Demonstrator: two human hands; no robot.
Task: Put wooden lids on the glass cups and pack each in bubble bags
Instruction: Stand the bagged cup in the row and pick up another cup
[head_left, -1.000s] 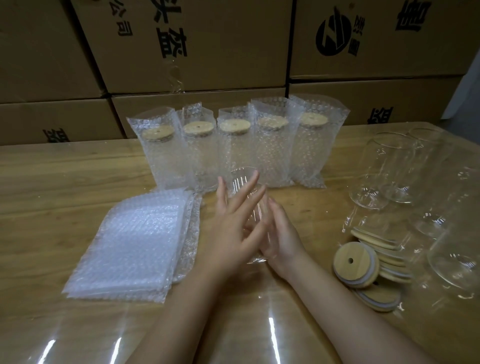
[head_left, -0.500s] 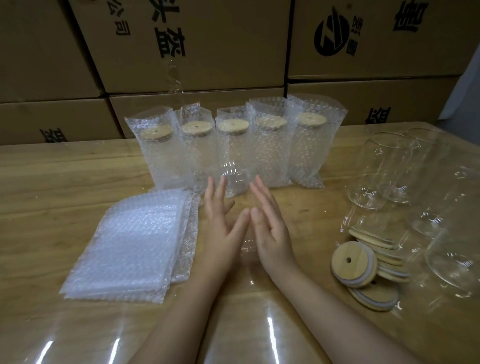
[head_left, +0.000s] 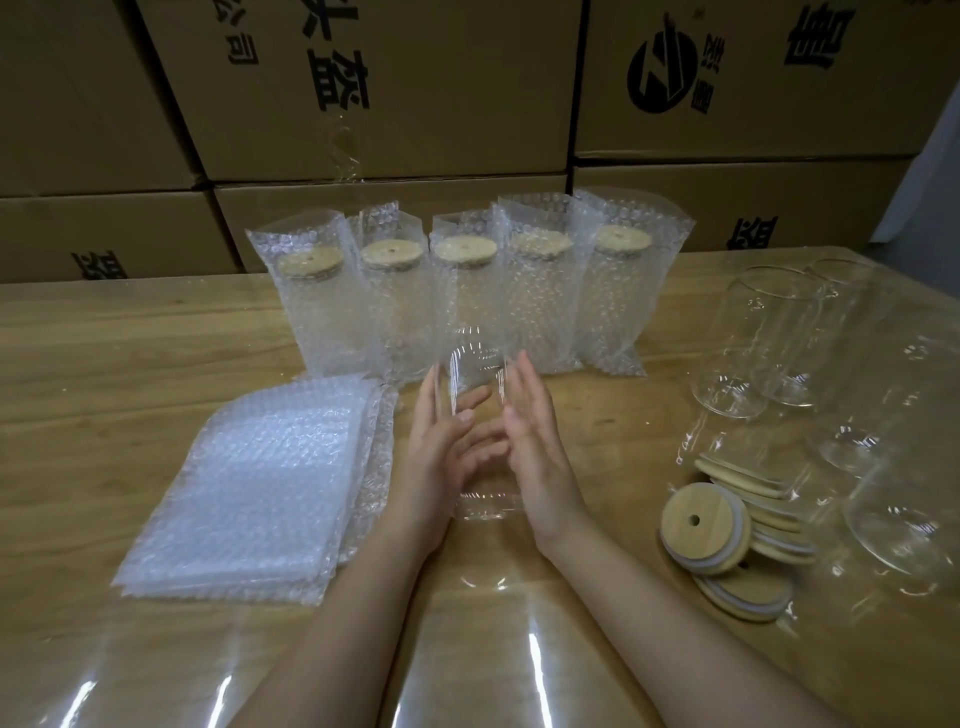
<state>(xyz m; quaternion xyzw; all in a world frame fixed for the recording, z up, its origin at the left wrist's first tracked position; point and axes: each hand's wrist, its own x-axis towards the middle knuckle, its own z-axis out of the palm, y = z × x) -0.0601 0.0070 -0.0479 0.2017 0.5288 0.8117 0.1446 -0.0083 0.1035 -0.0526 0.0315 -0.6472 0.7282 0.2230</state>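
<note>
Beside the bubble bags (head_left: 249, 483), the left hand (head_left: 441, 452) and right hand (head_left: 535, 441) press straight-fingered palms on a clear, lidless glass cup (head_left: 478, 374) (mostly glints) mid-table. Its long axis points away from the person, mouth farthest.

The one view comes from the person's head, facing forward and tilted down across the bench (head_left: 104, 364). It sits close: both forearms (head_left: 343, 623) enter from the bottom edge, and the left hand (head_left: 436, 457) and right hand (head_left: 535, 447) meet near the centre. The wide lens bends straight edges toward the sides, and stacked cartons (head_left: 389, 88) fill the top.
</note>
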